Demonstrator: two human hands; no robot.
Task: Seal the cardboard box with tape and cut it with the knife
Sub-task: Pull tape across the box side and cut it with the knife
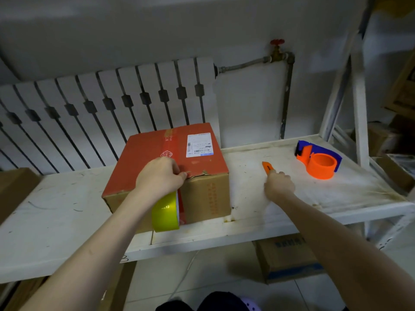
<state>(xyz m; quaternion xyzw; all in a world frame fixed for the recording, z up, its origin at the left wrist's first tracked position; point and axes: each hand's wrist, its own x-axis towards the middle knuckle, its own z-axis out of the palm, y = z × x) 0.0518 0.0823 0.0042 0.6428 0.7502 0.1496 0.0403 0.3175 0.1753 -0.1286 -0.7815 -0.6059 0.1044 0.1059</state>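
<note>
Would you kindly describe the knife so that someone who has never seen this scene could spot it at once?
On the white shelf, look right of the box, toward the tape dispenser. The knife is between them, its near end gripped by the right hand. It is a slim, flat orange stick, unlike the round orange-and-blue dispenser.

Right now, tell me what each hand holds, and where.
Right hand grips the orange knife by its rear end. Left hand lies curled on the box's top front edge, above the tape roll; its hold cannot be told.
</note>
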